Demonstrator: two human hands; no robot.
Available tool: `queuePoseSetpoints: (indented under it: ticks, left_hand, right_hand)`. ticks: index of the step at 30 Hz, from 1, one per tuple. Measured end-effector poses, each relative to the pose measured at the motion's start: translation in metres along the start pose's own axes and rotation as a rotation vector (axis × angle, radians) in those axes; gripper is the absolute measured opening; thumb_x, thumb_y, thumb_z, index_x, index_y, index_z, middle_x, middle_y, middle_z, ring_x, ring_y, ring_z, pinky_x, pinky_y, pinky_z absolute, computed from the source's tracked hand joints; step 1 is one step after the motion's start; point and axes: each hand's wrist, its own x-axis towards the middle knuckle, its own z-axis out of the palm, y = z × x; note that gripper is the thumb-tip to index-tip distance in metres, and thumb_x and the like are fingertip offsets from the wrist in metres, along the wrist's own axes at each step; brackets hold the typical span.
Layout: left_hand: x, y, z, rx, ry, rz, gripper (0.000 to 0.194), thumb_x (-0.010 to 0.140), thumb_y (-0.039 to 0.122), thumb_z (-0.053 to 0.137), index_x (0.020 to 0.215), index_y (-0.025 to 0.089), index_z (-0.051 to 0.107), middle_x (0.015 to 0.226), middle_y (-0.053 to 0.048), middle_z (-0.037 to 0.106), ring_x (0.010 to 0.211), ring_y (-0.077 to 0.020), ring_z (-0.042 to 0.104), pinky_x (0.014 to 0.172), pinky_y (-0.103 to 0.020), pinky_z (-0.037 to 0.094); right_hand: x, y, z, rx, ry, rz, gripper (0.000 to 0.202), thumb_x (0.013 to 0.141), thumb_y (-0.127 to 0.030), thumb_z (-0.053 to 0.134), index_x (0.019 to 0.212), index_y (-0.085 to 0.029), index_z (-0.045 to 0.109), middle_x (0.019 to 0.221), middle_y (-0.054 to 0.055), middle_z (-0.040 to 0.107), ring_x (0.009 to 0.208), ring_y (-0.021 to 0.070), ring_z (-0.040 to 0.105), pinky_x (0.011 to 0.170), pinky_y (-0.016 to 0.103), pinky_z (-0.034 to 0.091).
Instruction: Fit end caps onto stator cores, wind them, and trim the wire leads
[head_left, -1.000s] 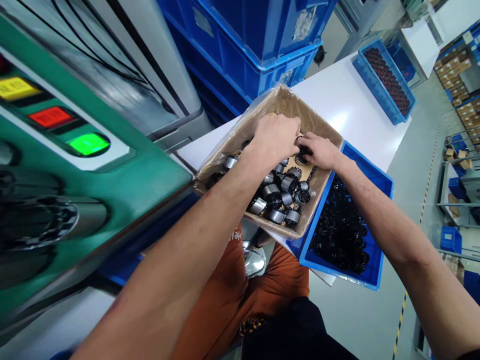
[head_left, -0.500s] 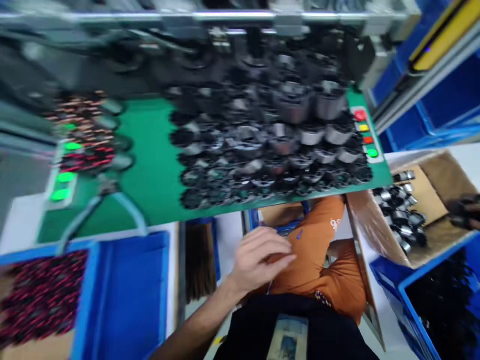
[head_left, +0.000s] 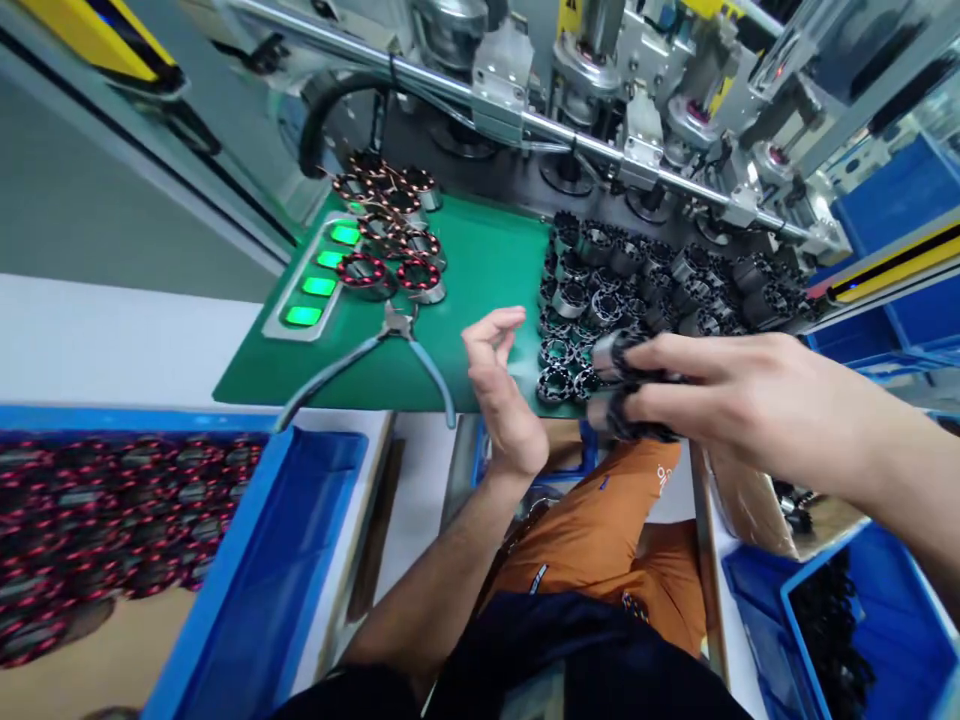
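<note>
My right hand point(head_left: 735, 400) grips a couple of unwound motor stator cores point(head_left: 613, 356), metal rings with black toothed insulation, above the front of the green mat point(head_left: 487, 260). Below and behind them, rows of similar bare stator cores point(head_left: 574, 300) stand on the mat, some stacked. My left hand point(head_left: 506, 395) is raised at the mat's front edge with its fingers loosely bent, thumb apart and nothing in it. To its left lie pliers point(head_left: 397, 322) with blue handles spread. Beyond the pliers sit several copper-wound stators point(head_left: 390, 235).
A machine with a metal rail point(head_left: 435, 80) runs along the back. Green lit buttons point(head_left: 319, 286) line the mat's left side. A blue bin point(head_left: 247, 560) and rows of red-wound stators point(head_left: 142, 500) are at left. At right are a cardboard box point(head_left: 757, 500) and a blue bin point(head_left: 892, 610) with black parts.
My right hand has come in from the box at right, bringing stator cores over the mat. My left hand has risen from my lap to the mat's edge. The view has turned.
</note>
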Motion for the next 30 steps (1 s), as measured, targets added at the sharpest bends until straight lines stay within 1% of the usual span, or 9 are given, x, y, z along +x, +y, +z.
queuePoseSetpoints:
  ticks: [2, 5, 8, 12, 20, 22, 25, 28, 30]
  left_hand:
    - [0.001, 0.004, -0.006, -0.013, -0.084, -0.038, 0.06, 0.121, 0.074, 0.03, 0.145, 0.032, 0.066, 0.147, -0.011, 0.07, 0.147, -0.0309, 0.067, 0.133, -0.054, 0.051]
    - [0.002, 0.01, -0.016, 0.028, -0.194, 0.012, 0.05, 0.123, 0.065, 0.042, 0.149, 0.029, 0.064, 0.15, -0.013, 0.068, 0.15, -0.0314, 0.065, 0.134, -0.053, 0.05]
    - [0.004, 0.016, -0.02, 0.101, -0.291, 0.055, 0.047, 0.122, 0.062, 0.048, 0.151, 0.026, 0.061, 0.154, -0.016, 0.067, 0.152, -0.0332, 0.064, 0.133, -0.056, 0.051]
    - [0.006, 0.02, -0.022, 0.2, -0.383, 0.094, 0.053, 0.115, 0.063, 0.066, 0.154, 0.027, 0.058, 0.159, -0.018, 0.066, 0.154, -0.036, 0.064, 0.131, -0.06, 0.054]
    - [0.007, 0.023, -0.02, 0.383, -0.473, 0.152, 0.057, 0.098, 0.043, 0.094, 0.143, 0.031, 0.062, 0.16, -0.016, 0.069, 0.149, -0.0401, 0.068, 0.124, -0.064, 0.06]
    - [0.007, 0.023, -0.02, 0.4, -0.473, 0.16, 0.057, 0.098, 0.043, 0.095, 0.143, 0.031, 0.063, 0.161, -0.015, 0.069, 0.149, -0.0399, 0.068, 0.124, -0.064, 0.06]
    - [0.007, 0.024, -0.022, 0.407, -0.474, 0.171, 0.055, 0.1, 0.045, 0.093, 0.144, 0.031, 0.064, 0.162, -0.015, 0.068, 0.149, -0.0392, 0.068, 0.125, -0.062, 0.059]
    - [0.008, 0.024, -0.024, 0.42, -0.487, 0.187, 0.053, 0.101, 0.049, 0.091, 0.145, 0.032, 0.065, 0.162, -0.016, 0.068, 0.15, -0.0404, 0.067, 0.124, -0.064, 0.058]
    - [0.007, 0.022, -0.025, 0.435, -0.502, 0.197, 0.056, 0.1, 0.052, 0.091, 0.146, 0.033, 0.065, 0.163, -0.017, 0.067, 0.151, -0.0418, 0.066, 0.123, -0.066, 0.058]
  right_hand:
    - [0.046, 0.002, 0.001, -0.114, -0.15, -0.099, 0.026, 0.112, -0.011, 0.064, 0.117, -0.025, 0.086, 0.129, 0.007, 0.082, 0.085, 0.0192, 0.082, 0.067, 0.036, 0.058]
    - [0.079, 0.011, 0.011, -0.164, -0.258, -0.123, 0.027, 0.109, -0.006, 0.067, 0.118, -0.023, 0.085, 0.118, 0.005, 0.079, 0.078, 0.0151, 0.076, 0.063, 0.032, 0.045]
    - [0.088, 0.023, 0.017, -0.163, -0.315, -0.092, 0.031, 0.106, -0.002, 0.069, 0.122, -0.023, 0.086, 0.117, 0.005, 0.079, 0.081, 0.0152, 0.075, 0.064, 0.031, 0.042]
    - [0.091, 0.034, 0.018, -0.164, -0.309, -0.089, 0.033, 0.105, -0.002, 0.071, 0.125, -0.023, 0.087, 0.119, 0.005, 0.08, 0.083, 0.0156, 0.075, 0.067, 0.03, 0.043]
    - [0.097, 0.028, 0.024, -0.252, -0.315, -0.022, 0.026, 0.11, -0.009, 0.068, 0.123, -0.024, 0.084, 0.119, 0.006, 0.08, 0.082, 0.0184, 0.078, 0.06, 0.033, 0.034]
    - [0.085, 0.023, 0.019, -0.212, -0.266, -0.002, 0.027, 0.112, -0.011, 0.067, 0.128, -0.025, 0.083, 0.13, 0.008, 0.081, 0.092, 0.0211, 0.082, 0.061, 0.034, 0.042]
    - [0.039, 0.012, 0.008, -0.071, -0.054, 0.034, 0.029, 0.118, -0.021, 0.061, 0.138, -0.028, 0.081, 0.151, 0.011, 0.078, 0.114, 0.0262, 0.085, 0.076, 0.038, 0.063]
    - [-0.037, 0.001, 0.009, 0.094, 0.133, 0.14, 0.039, 0.118, -0.029, 0.063, 0.152, -0.044, 0.075, 0.157, 0.006, 0.079, 0.125, 0.0274, 0.086, 0.088, 0.042, 0.073]
    - [-0.097, -0.002, 0.024, 0.188, 0.146, 0.255, 0.056, 0.114, -0.031, 0.066, 0.163, -0.057, 0.066, 0.156, 0.002, 0.081, 0.127, 0.0277, 0.086, 0.094, 0.046, 0.078]
